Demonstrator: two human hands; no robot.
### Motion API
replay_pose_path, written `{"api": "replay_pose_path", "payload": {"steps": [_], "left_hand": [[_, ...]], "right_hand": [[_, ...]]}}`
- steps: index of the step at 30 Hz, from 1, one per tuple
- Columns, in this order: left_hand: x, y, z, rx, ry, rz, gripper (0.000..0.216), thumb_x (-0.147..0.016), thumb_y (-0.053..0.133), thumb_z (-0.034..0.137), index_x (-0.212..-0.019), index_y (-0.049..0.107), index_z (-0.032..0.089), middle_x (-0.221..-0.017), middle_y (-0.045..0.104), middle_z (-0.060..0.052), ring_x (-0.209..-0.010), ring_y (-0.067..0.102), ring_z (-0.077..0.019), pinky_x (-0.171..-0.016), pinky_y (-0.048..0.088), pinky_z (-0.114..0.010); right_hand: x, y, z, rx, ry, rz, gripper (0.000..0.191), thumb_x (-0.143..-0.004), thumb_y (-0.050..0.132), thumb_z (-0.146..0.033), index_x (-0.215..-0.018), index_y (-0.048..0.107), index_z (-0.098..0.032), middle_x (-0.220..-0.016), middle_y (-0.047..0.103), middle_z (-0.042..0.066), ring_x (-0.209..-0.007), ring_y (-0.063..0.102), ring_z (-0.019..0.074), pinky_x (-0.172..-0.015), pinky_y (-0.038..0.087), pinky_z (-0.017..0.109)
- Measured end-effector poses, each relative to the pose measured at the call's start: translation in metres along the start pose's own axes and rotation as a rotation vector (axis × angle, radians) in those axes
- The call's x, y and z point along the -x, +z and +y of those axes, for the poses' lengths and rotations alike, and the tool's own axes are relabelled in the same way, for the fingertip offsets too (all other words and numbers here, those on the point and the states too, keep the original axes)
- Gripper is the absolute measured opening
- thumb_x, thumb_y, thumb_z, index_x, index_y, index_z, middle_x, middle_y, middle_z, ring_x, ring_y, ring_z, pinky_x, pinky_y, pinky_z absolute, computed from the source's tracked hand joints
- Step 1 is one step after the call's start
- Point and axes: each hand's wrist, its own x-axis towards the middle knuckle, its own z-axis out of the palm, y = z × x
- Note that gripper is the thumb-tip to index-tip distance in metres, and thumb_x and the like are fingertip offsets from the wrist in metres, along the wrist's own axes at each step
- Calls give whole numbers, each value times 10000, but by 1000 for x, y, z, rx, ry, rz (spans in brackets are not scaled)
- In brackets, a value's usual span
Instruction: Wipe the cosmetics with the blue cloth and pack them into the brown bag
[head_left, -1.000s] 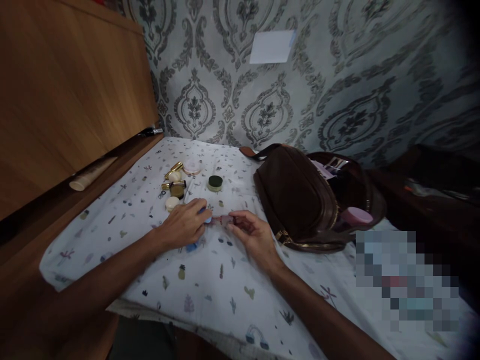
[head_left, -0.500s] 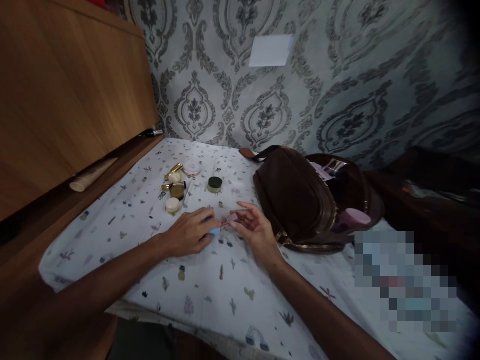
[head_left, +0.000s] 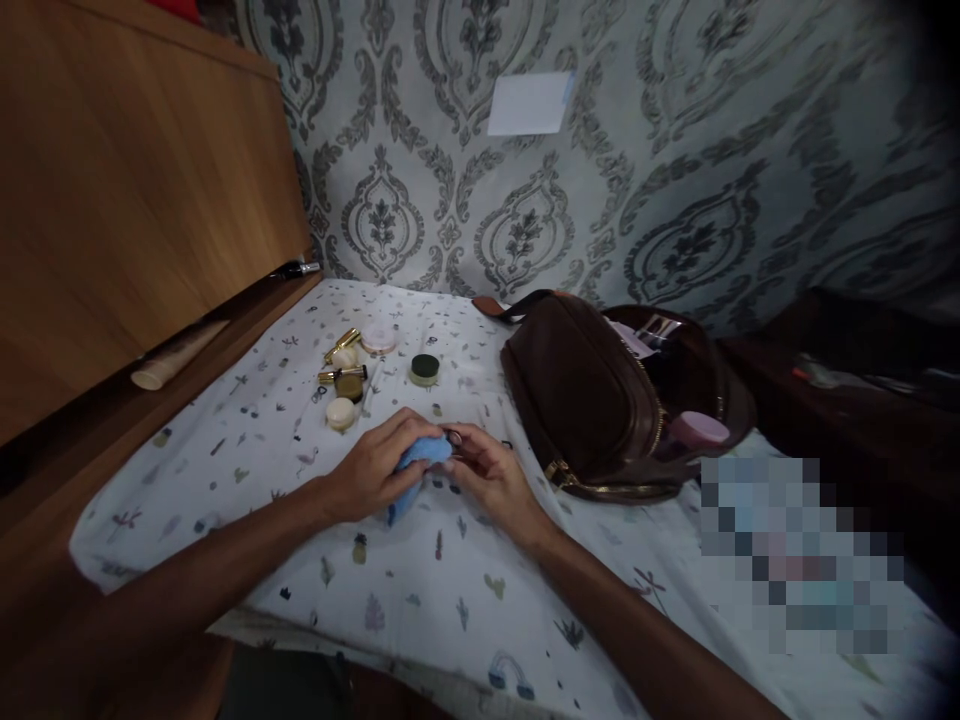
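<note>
We pinch a blue cloth (head_left: 425,451) in our left hand (head_left: 375,468) against a small item (head_left: 454,438) our right hand (head_left: 491,472) pinches, seemingly for steadiness, between near and far edges of the sheet (head_left: 405,630); jars (head_left: 349,387) sit farther back, likely leaving elbow room.

Hands: I count two, one left hand (head_left: 379,468) and one right hand (head_left: 491,480).
Blue cloth (head_left: 426,453): one.
Small object (head_left: 455,438) at the fingertips: one that I can see; it is too small for me to name.
Gold tubes: two, a plain gold tube (head_left: 343,345) and a gold-and-black tube (head_left: 330,377).
Round containers: I count five, namely pink compact (head_left: 379,340), small cream jar (head_left: 344,358), olive-lidded jar (head_left: 349,387), cream-lidded jar (head_left: 340,413), green-lidded jar (head_left: 425,369).
Brown bag (head_left: 574,395): one.
Pink container (head_left: 698,430) in it: one; its other contents I cannot count surely.
Beige tube (head_left: 178,357): one.
Black item with silver end (head_left: 296,270): one.
White card (head_left: 530,104): one.
</note>
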Motion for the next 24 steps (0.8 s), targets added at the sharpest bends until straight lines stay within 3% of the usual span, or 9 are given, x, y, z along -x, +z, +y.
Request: {"api": "replay_pose_path", "payload": {"steps": [4,8,11,14,18,21,24], "left_hand": [[-3,-2,6,-33,45,77,303,-954,501,174,-1255,524,199,-1079,593,-94,-991,599,-194,-853,523,-330],[-3,-6,9,-146,135,89,322,-933,506,130,-1245,548,199,-1080,585,-103,-974,596,-192,-819,533,-315],[-3,-6,9,-201,191,70,317,-915,504,107,-1211,572,198,-1072,589,-107,-938,594,-187,-767,537,-301],[-3,-5,8,-152,141,38,311,-915,496,110,-1201,584,195,-1036,587,-92,-900,596,-173,-746,533,-288],[-4,-5,5,-70,37,66,311,-904,508,95,-1190,599,177,-1032,571,-83,-942,596,-175,-801,521,-296],[-3,-5,1,-49,-11,84,325,-890,517,80,-1185,608,179,-1029,568,-71,-952,596,-173,-811,512,-292],[-3,-4,-1,-27,-27,59,319,-882,524,86,-1173,623,173,-1018,571,-66,-947,598,-173,-815,507,-288]], "right_hand": [[3,0,-3,199,-106,16,336,-861,686,-312,-1190,641,-260,-1091,683,44,-951,655,194,-843,547,345],[5,-3,-12,535,-273,32,330,-882,638,-230,-1211,654,-249,-973,651,45,-866,607,196,-817,526,359],[7,-4,-14,740,-391,-2,216,-886,607,-160,-1075,693,-221,-839,584,35,-798,560,196,-727,504,334],[8,-2,-14,875,-487,-38,98,-912,593,-160,-894,684,-191,-833,592,57,-807,542,210,-702,481,338],[9,-1,-14,825,-483,-32,82,-932,612,-226,-946,690,-205,-870,654,64,-837,578,219,-731,498,356],[8,-1,-14,655,-369,82,165,-873,705,-285,-1028,698,-230,-889,688,43,-790,613,202,-701,518,335],[5,-1,-12,377,-225,189,233,-795,779,-327,-990,686,-240,-865,696,10,-710,628,167,-666,530,302]]}}
